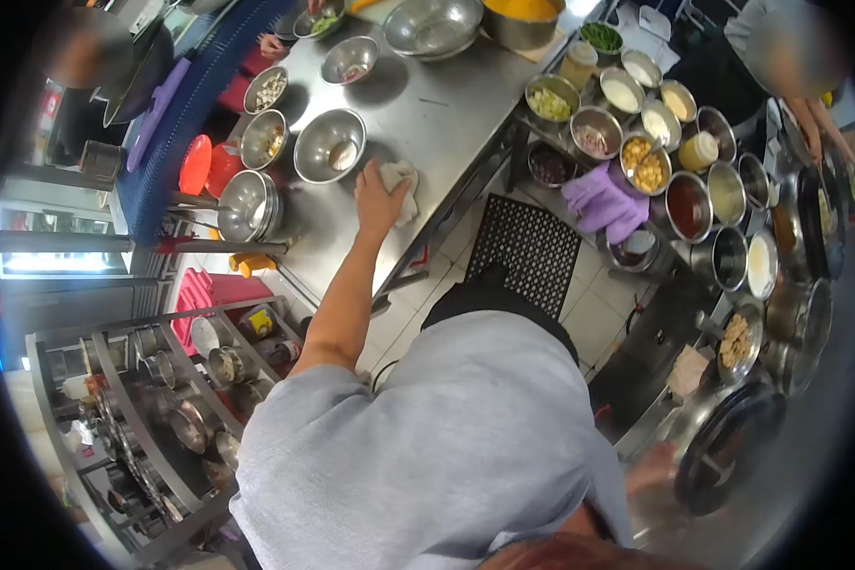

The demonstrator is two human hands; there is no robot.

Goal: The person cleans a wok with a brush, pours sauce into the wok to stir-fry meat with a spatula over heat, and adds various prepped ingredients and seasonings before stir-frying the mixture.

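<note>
On the steel table (446, 114), my left hand (382, 198) holds a crumpled white cloth (405, 190), its fingers against the cloth's left side. A steel bowl (315, 152) with a little pale content stands just beyond this hand. At the lower right, my right hand (652, 466) is a blurred shape beside a dark round pan (729, 448); its fingers cannot be made out, nor whether it holds anything.
Steel bowls with food (264, 138) line the table's left side. Containers of sauces and ingredients (689, 204) crowd the right counter, with a purple cloth (608, 202) at its edge. Pot shelves (152, 380) stand lower left. Other people's hands (274, 46) show beyond the table and at right.
</note>
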